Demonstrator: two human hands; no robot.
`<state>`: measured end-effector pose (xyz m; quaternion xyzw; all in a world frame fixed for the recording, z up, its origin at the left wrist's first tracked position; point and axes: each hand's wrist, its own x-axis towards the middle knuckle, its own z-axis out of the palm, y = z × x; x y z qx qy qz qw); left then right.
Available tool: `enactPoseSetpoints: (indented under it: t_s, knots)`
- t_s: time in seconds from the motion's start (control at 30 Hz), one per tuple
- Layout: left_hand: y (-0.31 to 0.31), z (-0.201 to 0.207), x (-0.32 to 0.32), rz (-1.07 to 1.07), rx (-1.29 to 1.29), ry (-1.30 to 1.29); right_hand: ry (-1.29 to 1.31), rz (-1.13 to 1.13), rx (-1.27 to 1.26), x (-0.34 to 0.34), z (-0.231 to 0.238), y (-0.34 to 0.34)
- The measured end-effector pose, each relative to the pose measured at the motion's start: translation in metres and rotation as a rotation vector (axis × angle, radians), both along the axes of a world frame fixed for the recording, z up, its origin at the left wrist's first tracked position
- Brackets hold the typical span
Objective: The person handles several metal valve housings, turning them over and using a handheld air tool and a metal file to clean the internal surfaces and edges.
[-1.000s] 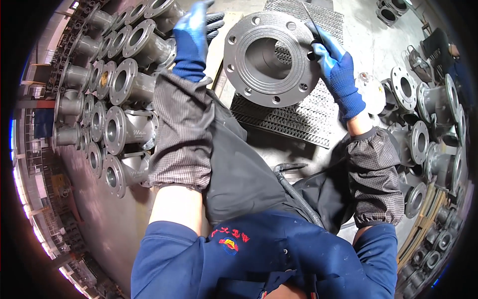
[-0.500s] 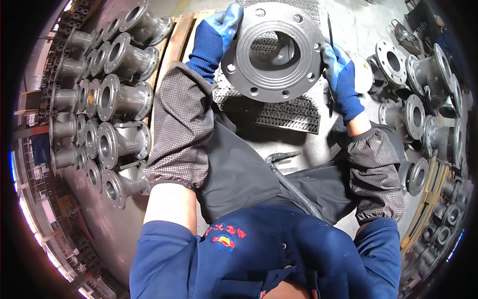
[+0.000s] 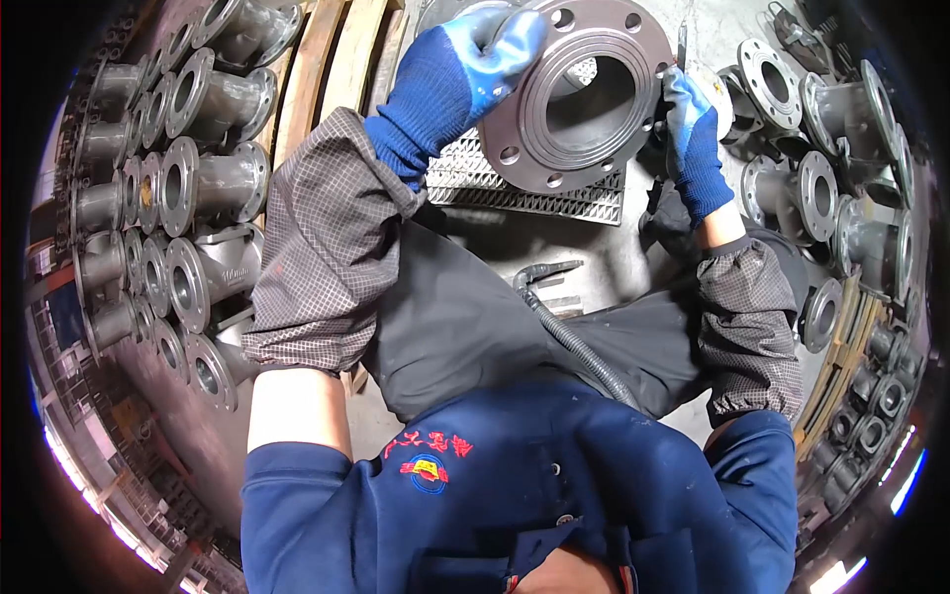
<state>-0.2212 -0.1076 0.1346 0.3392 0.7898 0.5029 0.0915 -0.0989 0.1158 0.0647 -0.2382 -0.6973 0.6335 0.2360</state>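
Observation:
A dark grey flanged pipe fitting (image 3: pixel 526 134), its round bolt-holed face turned up toward me, is held in front of me over a perforated metal grate (image 3: pixel 589 203). My left hand (image 3: pixel 485 64), in a blue coated glove, grips the upper left of the flange, with fingers curled at its rim. On the opposite side, my right hand (image 3: pixel 693 124), gloved alike, closes against the flange's right edge; its fingertips are partly hidden. Beside those fingers a thin dark rod (image 3: pixel 683 45) sticks up; I cannot tell whether the hand holds it.
Rows of grey flanged fittings (image 3: pixel 203 183) stand at the left, beside a wooden pallet (image 3: pixel 309 74). More fittings (image 3: pixel 819 196) are stacked at the right. A ribbed hose (image 3: pixel 569 342) with a dark nozzle lies between my legs.
The fitting has tilted and shifted slightly right and up in view, its face now looking browner. My left hand has moved right along with it. The surroundings have slid left and upward.

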Motion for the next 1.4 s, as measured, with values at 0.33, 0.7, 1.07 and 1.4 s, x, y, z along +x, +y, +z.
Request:
enactPoseSetpoints:
  t_s: [0.33, 0.7, 1.07, 1.4]
  knots:
    - [-0.015, 0.027, 0.01, -0.145, -0.067, 0.274, -0.139, 0.088, 0.022, 0.001, 0.009, -0.001]
    - [-0.002, -0.002, -0.053, -0.093, -0.021, 0.196, -0.15, 0.455, 0.427, -0.014, -0.002, 0.004]
    - [-0.101, -0.021, -0.108, 0.015, 0.472, -1.285, -0.079, 0.476, -0.433, -0.094, 0.038, -0.075]
    - [-0.142, -0.021, -0.069, 0.269, 0.556, -1.068, 0.03, 0.443, 0.285, -0.109, 0.05, -0.115]
